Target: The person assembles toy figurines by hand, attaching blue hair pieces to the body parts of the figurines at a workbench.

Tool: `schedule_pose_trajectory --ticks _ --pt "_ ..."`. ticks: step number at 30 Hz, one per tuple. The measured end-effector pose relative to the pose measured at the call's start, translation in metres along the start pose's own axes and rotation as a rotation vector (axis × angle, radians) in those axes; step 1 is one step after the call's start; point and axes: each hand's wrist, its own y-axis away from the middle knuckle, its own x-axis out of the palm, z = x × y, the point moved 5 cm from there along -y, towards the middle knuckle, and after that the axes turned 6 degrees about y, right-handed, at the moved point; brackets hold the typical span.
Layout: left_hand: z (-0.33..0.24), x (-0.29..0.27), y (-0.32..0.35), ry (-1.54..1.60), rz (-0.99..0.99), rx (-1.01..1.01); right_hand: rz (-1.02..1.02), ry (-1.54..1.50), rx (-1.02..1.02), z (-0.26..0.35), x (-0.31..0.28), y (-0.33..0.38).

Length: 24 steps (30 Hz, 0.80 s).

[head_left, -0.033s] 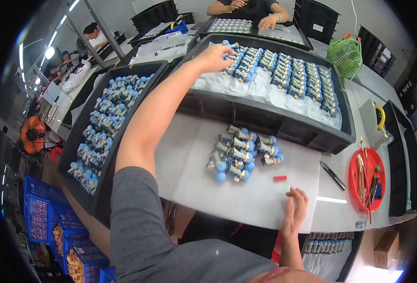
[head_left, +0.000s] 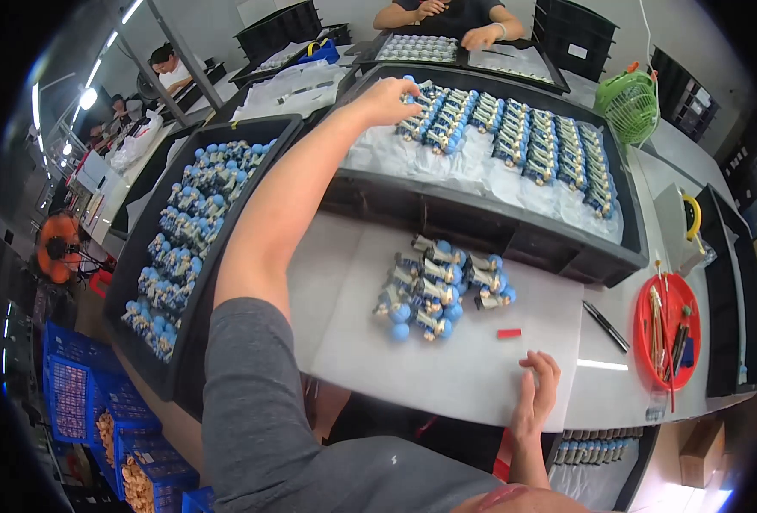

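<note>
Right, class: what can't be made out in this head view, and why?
In the head view:
Left hand: hides its own grip, if any.
Co-worker opposite: head cut off by upper edge.
Lower tray: far end hidden by tabletop.
Pale pieces in blue crate: too small to identify.

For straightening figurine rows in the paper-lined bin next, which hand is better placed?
Probably the left hand: it is at the leftmost figurines in the bin. The right hand is farther back, near the small red piece.
</note>
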Motion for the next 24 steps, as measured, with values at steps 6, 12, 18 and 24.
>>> schedule_pose_trajectory --ticks 6,12,18,24 --pt "0.085 0.044 -0.113 -0.164 0.010 -0.201 -0.030 -0.090 0.067 -0.009 0.002 -0.003" --pt "0.139 0.092 -0.164 -0.472 0.061 -0.369 -0.051 0.084 0.002 -0.011 0.003 -0.007" --pt "0.140 0.075 -0.163 -0.499 0.077 -0.133 -0.047 0.159 -0.019 -0.003 0.007 -0.006" --pt "0.013 -0.027 -0.096 0.246 0.069 -0.076 -0.069 0.045 0.045 -0.003 0.003 -0.007"
